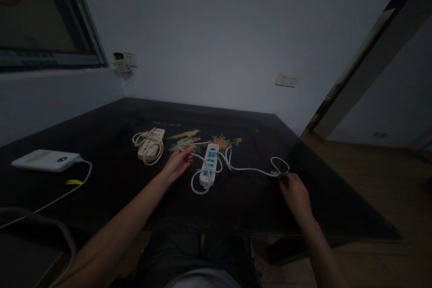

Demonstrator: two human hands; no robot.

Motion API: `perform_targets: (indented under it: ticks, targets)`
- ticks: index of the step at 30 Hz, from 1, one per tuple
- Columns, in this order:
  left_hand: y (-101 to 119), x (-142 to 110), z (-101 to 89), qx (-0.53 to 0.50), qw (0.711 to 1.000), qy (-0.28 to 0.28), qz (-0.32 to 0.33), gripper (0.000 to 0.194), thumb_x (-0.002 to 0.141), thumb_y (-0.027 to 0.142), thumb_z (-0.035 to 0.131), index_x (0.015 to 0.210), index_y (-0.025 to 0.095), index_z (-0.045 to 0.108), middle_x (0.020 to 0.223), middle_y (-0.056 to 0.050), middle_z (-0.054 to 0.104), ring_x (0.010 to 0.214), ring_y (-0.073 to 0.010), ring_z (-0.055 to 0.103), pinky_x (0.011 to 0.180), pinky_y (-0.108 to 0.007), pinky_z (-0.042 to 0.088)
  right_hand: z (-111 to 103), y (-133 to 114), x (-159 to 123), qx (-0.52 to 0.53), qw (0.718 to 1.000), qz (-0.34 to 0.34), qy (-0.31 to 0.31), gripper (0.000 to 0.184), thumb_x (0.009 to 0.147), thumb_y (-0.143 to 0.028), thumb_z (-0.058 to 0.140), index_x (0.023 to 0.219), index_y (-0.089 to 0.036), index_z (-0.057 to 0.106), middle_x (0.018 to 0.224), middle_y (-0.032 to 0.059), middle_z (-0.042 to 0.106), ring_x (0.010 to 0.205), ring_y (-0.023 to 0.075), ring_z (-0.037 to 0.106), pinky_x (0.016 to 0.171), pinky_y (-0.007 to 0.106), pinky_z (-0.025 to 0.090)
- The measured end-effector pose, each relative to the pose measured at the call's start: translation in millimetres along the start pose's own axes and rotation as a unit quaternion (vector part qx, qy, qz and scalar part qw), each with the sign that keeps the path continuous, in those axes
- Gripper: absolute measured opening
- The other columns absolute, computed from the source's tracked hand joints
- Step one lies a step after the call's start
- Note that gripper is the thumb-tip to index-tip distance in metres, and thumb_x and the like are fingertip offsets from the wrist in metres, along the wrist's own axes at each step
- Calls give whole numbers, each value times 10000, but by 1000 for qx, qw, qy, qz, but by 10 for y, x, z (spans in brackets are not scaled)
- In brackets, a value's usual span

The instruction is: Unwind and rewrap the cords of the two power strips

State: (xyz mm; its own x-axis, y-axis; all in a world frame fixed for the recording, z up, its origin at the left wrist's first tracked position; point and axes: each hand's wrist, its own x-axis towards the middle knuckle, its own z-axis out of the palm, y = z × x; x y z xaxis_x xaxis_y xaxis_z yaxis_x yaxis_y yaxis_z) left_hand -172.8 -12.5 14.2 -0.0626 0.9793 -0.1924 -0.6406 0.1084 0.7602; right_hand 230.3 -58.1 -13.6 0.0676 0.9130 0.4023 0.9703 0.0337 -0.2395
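Note:
A white power strip [204,179] with blue sockets lies on the dark table in front of me, its white cord [251,169] looped over and around it. My left hand [179,162] is just left of the strip, fingers pinched on a part of the cord. On the right, my right hand [295,193] grips the cord near a small loop, close to the table top. What exactly sits under the right fingertips is partly hidden.
A second power strip [146,149] wrapped in its cord lies farther left. At the far left is a white power bank [47,160] with a cable and a yellow tag [74,182]. Wall sockets [286,80] are behind the dark table [236,207].

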Motion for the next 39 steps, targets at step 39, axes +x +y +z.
perform_targets:
  ticks: [39]
  targets:
    - [-76, -585, -37, 481, 858, -172, 53, 218, 749, 293, 667, 890, 165, 560, 545, 42, 569, 405, -104, 526, 402, -188, 381, -1274, -326, 133, 357, 903, -114, -211, 565, 597, -556, 742, 1052, -235, 649, 887, 65, 673, 721, 215, 630, 593, 310, 521]
